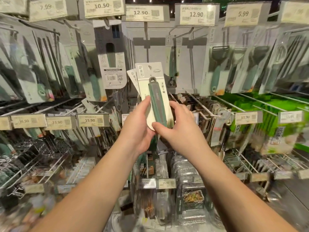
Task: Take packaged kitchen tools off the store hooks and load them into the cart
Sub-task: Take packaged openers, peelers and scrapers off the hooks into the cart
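**Both hands on a carded tool in front of the hooks**

We see both hands raised at the centre of the view, holding a packaged kitchen tool (pixel 157 99) clear of the display. The tool has a green-and-grey handle with a hanging loop at its top, mounted on a white card that tilts slightly toward 11 o'clock. A second white card (pixel 133 77) peeks out behind it at 10 o'clock.

The left hand (pixel 139 126) holds the pack's left edge, its grip closed around the card with the thumb lying up the front. The right hand (pixel 177 128) holds the lower right side; its thumb presses across the base of the handle and its fingers curl behind the card.

Around them, more packaged tools hang on the store hooks (pixel 199 104): knives toward 9 o'clock, a peeler pack (pixel 217 71) toward 2 o'clock. Price tags (pixel 196 14) run along 12 o'clock, one reading 12.90. We cannot see the cart.
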`<state>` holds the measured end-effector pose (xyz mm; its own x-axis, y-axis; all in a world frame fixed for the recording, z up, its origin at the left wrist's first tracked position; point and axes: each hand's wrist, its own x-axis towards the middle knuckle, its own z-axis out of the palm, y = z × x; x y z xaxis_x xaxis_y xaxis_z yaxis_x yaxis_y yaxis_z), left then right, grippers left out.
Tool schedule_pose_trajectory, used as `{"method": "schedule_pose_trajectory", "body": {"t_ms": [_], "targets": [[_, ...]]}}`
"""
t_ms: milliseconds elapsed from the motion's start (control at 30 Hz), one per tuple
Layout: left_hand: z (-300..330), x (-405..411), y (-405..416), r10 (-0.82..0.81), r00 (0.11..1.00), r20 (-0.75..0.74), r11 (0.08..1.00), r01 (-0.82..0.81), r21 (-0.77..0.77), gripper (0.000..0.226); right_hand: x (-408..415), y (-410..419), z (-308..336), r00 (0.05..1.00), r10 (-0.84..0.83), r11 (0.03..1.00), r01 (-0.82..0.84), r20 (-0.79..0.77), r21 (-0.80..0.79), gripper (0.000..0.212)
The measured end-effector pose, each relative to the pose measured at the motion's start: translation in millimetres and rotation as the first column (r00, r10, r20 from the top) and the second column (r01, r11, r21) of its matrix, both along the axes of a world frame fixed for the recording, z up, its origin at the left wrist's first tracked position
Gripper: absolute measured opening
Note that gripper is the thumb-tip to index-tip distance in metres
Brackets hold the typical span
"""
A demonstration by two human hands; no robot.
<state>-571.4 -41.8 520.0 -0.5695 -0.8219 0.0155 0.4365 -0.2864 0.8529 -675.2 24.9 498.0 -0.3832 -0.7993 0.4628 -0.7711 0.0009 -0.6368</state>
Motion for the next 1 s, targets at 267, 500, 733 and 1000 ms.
{"method": "schedule_pose_trajectory", "body": {"t_ms": [267, 500, 733, 1000], "targets": [[-5, 5, 1, 0.047, 0.990, 0.135, 0.997, -0.038, -0.073, 0.027, 0, 2, 4, 0.986, 0.055, 0.998, -0.051, 0.159, -0.029, 0.048], [-5, 5, -1, 0.102, 0.981, 0.168, 0.980, -0.070, -0.189, 0.023, -14, -2, 11, 0.979, 0.007, 1.000, -0.004, 0.205, -0.014, 0.027], [4, 3, -6, 0.178, 0.971, 0.158, 0.956, -0.133, -0.260, 0.023, -31, -7, 17, 0.944, -0.063, 0.995, 0.083, 0.324, -0.049, 0.023], [15, 6, -17, 0.213, 0.966, 0.149, 0.945, -0.164, -0.284, 0.023, -65, -27, 37, 0.941, -0.215, 0.953, 0.261, 0.261, -0.156, 0.058]]}}
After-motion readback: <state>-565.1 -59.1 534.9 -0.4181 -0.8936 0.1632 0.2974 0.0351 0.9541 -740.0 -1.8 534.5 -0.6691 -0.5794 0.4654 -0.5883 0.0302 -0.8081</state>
